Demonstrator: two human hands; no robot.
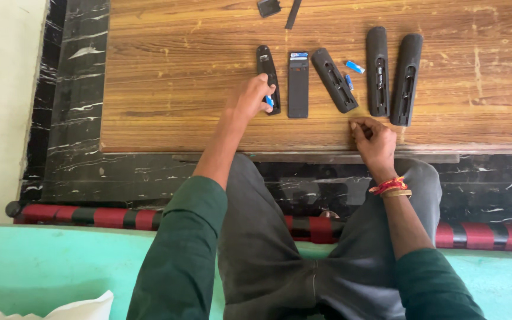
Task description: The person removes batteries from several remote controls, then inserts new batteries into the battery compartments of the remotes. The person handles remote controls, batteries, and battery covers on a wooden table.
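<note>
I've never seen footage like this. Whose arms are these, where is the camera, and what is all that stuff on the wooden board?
There is no machine here: a person wears a camera on the head, so the single picture looks down over their own lap and arms. They sit on a green cushion facing a wooden board laid on a black marble floor.

On the board lie five black remote controls in a row, backs up with the battery bays open. Two small blue batteries lie loose between the third and fourth remote.

The left hand pinches a blue battery at the leftmost remote. The right hand rests on the board's near edge; whether it holds anything is unclear. Two dark pieces at the far edge are cut off by the frame.
</note>
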